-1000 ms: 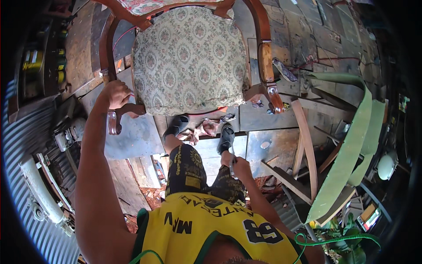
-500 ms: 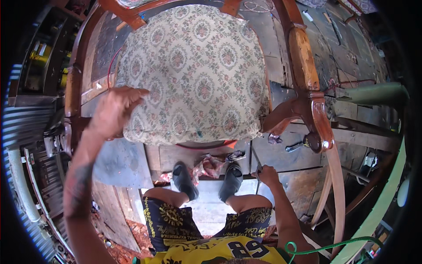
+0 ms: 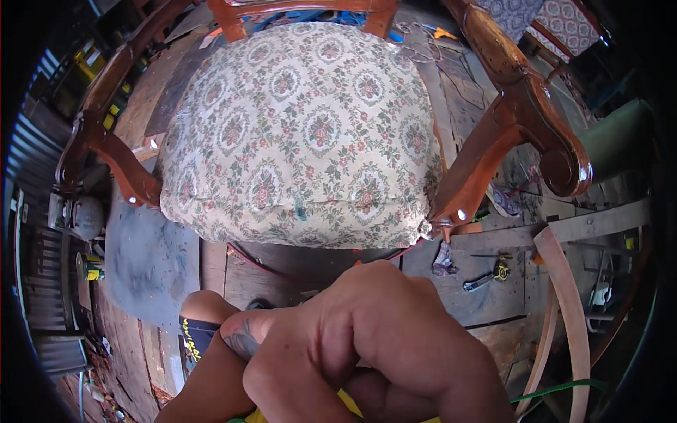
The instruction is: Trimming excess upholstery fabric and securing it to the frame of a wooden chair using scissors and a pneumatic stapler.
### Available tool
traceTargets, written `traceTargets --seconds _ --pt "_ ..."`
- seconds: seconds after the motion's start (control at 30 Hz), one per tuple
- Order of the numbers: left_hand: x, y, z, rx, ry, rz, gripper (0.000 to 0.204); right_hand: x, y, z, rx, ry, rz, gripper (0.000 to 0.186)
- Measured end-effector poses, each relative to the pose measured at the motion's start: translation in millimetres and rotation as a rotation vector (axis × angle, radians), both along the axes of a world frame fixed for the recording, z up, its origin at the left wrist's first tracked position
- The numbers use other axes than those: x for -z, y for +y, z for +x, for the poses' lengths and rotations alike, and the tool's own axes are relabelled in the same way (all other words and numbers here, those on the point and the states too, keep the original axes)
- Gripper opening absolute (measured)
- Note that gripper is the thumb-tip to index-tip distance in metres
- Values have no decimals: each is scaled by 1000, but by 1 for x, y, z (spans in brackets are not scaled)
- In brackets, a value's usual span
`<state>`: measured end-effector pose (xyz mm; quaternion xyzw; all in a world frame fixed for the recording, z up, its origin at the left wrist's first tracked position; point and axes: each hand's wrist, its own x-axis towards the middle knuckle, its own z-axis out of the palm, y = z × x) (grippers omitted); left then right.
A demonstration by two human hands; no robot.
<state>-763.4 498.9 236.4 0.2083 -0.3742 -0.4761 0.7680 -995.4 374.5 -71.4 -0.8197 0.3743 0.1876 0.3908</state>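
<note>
A wooden armchair stands just in front of me, its floral upholstered seat (image 3: 296, 134) filling the upper middle of the view. Its carved armrests curve down at the left (image 3: 99, 120) and at the right (image 3: 529, 106). My left hand (image 3: 367, 345) is raised very close to the camera, low in the centre. Its back faces me and its fingers are curled in, with nothing visible in them. A tattoo marks the wrist. It touches nothing on the chair. My right hand is out of sight. My bare knee (image 3: 204, 310) shows below the seat's front edge.
On the plank floor to the right lie a small hand tool (image 3: 486, 276), a cloth scrap (image 3: 444, 259), a curved wooden strip (image 3: 571, 331) and a green cord (image 3: 557, 389). A green and yellow can (image 3: 90, 266) stands at the left. Another upholstered chair (image 3: 557, 21) is at the top right.
My left hand has left the chair's left side and come up close to the camera. The view has moved nearer to the seat. My right hand has dropped out of sight.
</note>
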Motion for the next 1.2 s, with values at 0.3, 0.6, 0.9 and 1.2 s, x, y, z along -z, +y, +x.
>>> traceTargets --seconds 0.3,0.6,0.9,1.2 --pt "-12 10 4 156 99 62 30 16 25 -6 21 -87 -2 36" --pt "58 -39 -29 381 144 251 22 34 24 8 3 -197 63 34" --pt "232 -64 -73 488 335 921 55 33 3 -22 -12 -173 80 33" --pt "259 -69 -61 49 794 360 45 39 4 -71 74 -169 113 32"
